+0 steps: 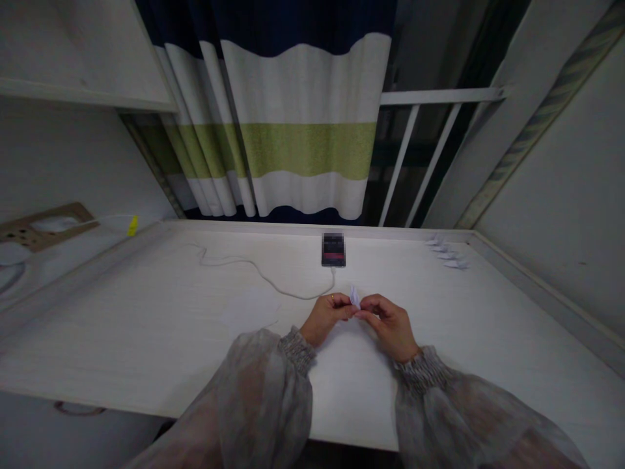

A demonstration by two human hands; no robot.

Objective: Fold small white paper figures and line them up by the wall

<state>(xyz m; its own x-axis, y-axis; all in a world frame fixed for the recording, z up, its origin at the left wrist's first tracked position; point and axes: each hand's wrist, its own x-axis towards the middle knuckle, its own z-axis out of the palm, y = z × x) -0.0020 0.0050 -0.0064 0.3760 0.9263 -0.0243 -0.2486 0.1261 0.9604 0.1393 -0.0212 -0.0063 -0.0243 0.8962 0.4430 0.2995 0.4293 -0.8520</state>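
A small folded piece of white paper [354,297] is held up between both hands over the middle of the white desk [146,326]. My left hand [326,318] pinches its left side, fingers closed, a ring on one finger. My right hand [390,324] pinches its right side, fingers curled. Both wrists rest on or just above the desk. Sheer grey sleeves cover both forearms.
A phone [333,250] stands propped at the back of the desk, with a white cable [254,268] running left from it. Several small folded paper pieces [446,253] lie in a row at the back right. A striped curtain [303,130] hangs behind.
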